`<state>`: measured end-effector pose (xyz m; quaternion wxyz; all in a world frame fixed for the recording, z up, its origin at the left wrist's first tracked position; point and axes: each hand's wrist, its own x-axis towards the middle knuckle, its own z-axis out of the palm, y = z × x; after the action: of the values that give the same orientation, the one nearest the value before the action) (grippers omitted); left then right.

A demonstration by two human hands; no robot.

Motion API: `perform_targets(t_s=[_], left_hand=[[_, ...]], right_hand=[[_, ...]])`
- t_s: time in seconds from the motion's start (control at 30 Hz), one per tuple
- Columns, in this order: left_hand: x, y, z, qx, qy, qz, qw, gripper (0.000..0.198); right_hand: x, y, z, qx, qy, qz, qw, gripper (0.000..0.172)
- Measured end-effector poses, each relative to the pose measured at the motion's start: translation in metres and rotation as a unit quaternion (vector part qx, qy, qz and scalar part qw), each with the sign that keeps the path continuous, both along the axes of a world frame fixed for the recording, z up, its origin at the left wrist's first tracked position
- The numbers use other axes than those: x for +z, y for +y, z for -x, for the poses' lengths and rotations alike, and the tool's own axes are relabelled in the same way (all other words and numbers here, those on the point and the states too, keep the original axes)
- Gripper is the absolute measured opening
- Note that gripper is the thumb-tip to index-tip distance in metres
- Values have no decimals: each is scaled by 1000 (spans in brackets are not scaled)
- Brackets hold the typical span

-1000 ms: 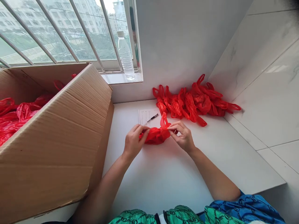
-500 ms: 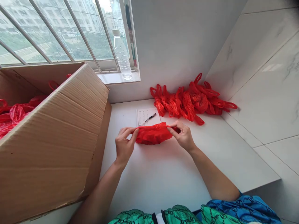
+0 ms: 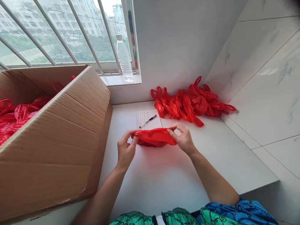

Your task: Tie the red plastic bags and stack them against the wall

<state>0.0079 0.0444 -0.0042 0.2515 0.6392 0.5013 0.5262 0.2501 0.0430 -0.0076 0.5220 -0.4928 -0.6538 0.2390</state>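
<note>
A red plastic bag (image 3: 153, 137) is stretched sideways between my two hands, above the white tabletop. My left hand (image 3: 126, 147) pinches its left end between thumb and fingers. At the other end, my right hand (image 3: 182, 137) pinches the bag the same way. The bag's near side hangs down a little and looks darker underneath; what is inside, if anything, I cannot make out. Just beyond the bag lies a sheet of paper with writing (image 3: 146, 117), and a black pen (image 3: 150, 119) rests on it.
A large open cardboard box (image 3: 70, 134) holding red plastic bags (image 3: 18, 117) stands on the left. Several knotted red bags (image 3: 187, 101) are heaped against the back wall. A clear water bottle (image 3: 124, 59) stands on the sill of the barred window. The white table (image 3: 161, 178) ends at right.
The bag is spread flatter between my hands, its near edge fanned out more smoothly, with the right end drooping. Both hands keep their pinch. The view has shifted slightly.
</note>
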Motion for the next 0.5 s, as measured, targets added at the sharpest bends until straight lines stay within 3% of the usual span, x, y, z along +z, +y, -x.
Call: perform_targets(t_s=[0.07, 0.13, 0.23, 0.37, 0.43, 0.5], left_hand=[[-3, 1, 4, 9, -104, 38, 994, 24], [1, -2, 5, -4, -129, 32, 991, 25], [18, -12, 2, -37, -26, -17, 999, 34], [41, -26, -4, -55, 63, -76, 994, 19], [47, -31, -5, -66, 51, -97, 992, 20], [49, -35, -5, -93, 38, -116, 988, 23]], right_hand=[[-1, 3, -5, -46, 63, 8, 997, 16], [0, 4, -6, -52, 87, 10, 995, 16], [8, -2, -4, -62, 72, -31, 995, 18], [30, -24, 5, -140, 34, -229, 963, 18], [42, -35, 12, -99, -17, -305, 947, 21], [49, -42, 21, -3, -99, -300, 949, 19]])
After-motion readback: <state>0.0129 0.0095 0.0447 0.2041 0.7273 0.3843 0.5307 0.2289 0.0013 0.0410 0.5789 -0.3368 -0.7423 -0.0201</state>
